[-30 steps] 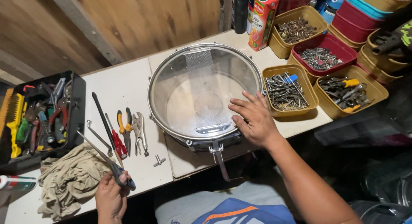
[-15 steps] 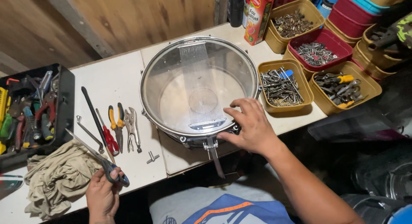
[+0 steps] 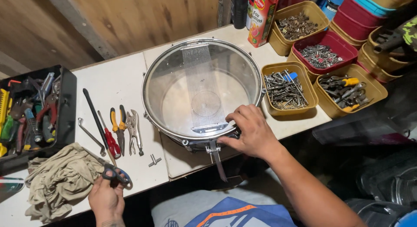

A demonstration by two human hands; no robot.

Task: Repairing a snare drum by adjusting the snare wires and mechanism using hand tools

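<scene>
A metal snare drum [image 3: 202,90] with a clear head and a strip of snare wires lies bottom-up on the white workbench [image 3: 117,77]. My right hand [image 3: 249,131] grips the drum's near rim beside its strainer lever. My left hand [image 3: 106,196] is at the bench's front edge, closed around the dark handles of a pair of scissors [image 3: 114,174]. A crumpled tan rag [image 3: 58,179] lies just left of that hand.
Pliers, a red screwdriver, a black rod and a drum key [image 3: 154,160] lie left of the drum. A black toolbox [image 3: 37,114] of hand tools stands at far left. Yellow and red tubs [image 3: 286,88] of screws and tools, plus a juice carton [image 3: 264,16], line the right and back.
My right hand slid along the drum's near rim to the strainer side. My left hand stayed on the scissors near the rag. The view shifted slightly.
</scene>
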